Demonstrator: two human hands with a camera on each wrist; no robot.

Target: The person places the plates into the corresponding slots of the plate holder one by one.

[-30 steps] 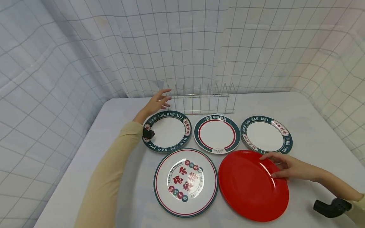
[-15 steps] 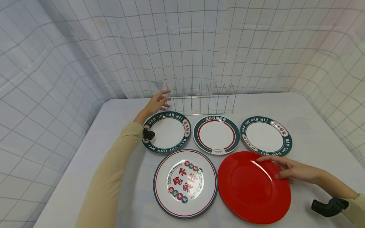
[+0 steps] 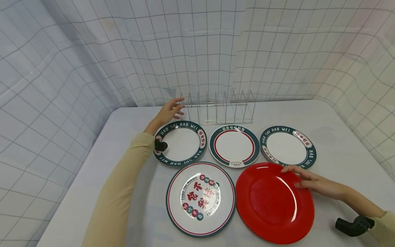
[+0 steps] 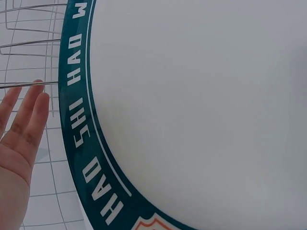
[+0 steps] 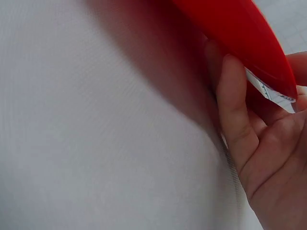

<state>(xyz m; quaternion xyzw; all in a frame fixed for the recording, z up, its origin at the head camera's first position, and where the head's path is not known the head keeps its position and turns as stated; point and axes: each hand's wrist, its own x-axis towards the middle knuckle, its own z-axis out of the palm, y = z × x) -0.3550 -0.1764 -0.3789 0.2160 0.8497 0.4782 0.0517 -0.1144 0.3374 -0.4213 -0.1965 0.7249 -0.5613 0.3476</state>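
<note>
White cloth point(image 3: 197, 51) with grey grid lines across the top of the head view, and beneath it a white table point(image 3: 342, 137). At upper centre, a wire rack point(image 3: 216, 113); at its left end, the left hand point(image 3: 168, 111), fingers loosely extended, contact with the wire impossible to tell. At lower right, a red plate point(image 3: 268, 202), gripped at its upper-right rim by the right hand point(image 3: 314, 181), fingers beneath the lifted edge. At lower centre, a lettered white plate point(image 3: 200, 199); across the middle, three green-rimmed plates point(image 3: 235, 145) in a row.
</note>
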